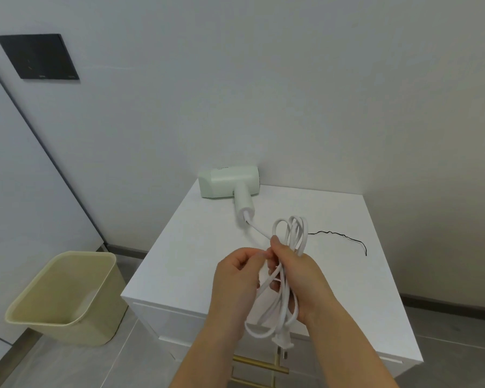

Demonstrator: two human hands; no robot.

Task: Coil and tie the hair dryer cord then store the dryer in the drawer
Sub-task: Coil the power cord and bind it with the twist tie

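Note:
A pale green hair dryer (228, 182) lies on its side at the back left of the white cabinet top (207, 242). Its white cord (293, 233) runs from the handle to a bundle of loops held above the cabinet's front. My right hand (300, 275) grips the middle of the bundle. My left hand (235, 278) pinches the cord against it. The white plug (284, 343) hangs below the loops. A thin black tie wire (339, 238) lies on the top to the right.
A beige waste bin (65, 298) stands on the grey floor left of the cabinet. A drawer with a gold handle (259, 365) is shut on the cabinet front below my wrists. A wall runs right behind the dryer.

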